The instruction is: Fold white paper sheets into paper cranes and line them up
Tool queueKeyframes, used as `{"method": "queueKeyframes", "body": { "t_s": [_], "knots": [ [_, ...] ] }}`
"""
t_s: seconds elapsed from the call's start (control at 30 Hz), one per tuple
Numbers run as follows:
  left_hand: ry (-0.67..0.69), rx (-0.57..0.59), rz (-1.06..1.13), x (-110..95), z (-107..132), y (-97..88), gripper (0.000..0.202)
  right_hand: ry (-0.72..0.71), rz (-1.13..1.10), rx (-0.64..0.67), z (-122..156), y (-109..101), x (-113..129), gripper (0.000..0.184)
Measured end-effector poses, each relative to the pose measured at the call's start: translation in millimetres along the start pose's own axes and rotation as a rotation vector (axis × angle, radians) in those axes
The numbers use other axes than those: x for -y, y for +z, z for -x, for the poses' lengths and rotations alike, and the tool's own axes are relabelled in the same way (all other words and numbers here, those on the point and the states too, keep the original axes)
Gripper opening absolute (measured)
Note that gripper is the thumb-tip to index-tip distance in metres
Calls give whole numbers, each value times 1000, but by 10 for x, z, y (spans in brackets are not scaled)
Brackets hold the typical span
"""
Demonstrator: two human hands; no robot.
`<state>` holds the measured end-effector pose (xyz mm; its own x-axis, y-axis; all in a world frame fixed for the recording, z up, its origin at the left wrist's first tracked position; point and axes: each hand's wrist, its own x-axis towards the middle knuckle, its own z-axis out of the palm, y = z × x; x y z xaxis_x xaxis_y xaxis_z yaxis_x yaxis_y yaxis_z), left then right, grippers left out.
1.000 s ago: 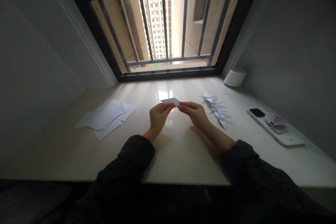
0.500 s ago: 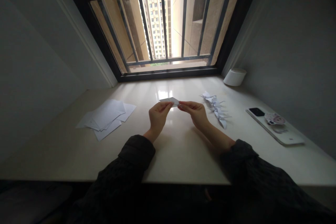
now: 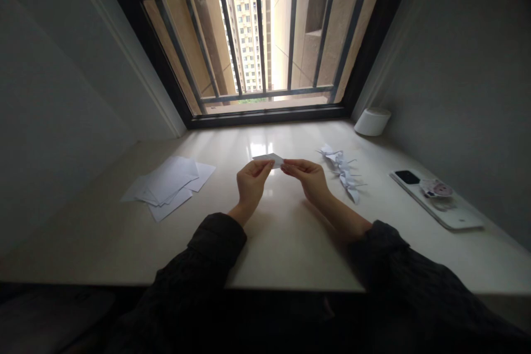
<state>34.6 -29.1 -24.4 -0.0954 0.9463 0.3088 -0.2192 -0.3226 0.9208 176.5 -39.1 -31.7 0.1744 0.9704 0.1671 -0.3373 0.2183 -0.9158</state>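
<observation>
Over the middle of the pale desk, both my hands pinch a small folded white paper. My left hand grips its left side with thumb and fingers closed. My right hand pinches its right end. The paper is held a little above the desk surface. To the right of my right hand lies a row of several folded white paper cranes.
A loose pile of white paper sheets lies at the left. A white phone with a round sticker grip rests at the right. A white round container stands in the back right corner by the barred window.
</observation>
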Motion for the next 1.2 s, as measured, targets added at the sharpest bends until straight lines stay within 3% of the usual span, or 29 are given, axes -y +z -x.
{"method": "queueKeyframes", "body": {
  "t_s": [0.33,0.77,0.93,1.2],
  "knots": [
    [-6,7,10,14,-3,-4,21,33,-32,2,-9,-7,-7,34],
    [-19,-33,-12,25,-31,-26,24,-64,84,83,18,-37,72,42],
    [-7,-61,-27,12,-58,-45,24,-104,63,89,5,-73,114,34],
    [35,10,-34,14,-30,-27,21,-124,229,75,16,-49,90,28]
  ]
}}
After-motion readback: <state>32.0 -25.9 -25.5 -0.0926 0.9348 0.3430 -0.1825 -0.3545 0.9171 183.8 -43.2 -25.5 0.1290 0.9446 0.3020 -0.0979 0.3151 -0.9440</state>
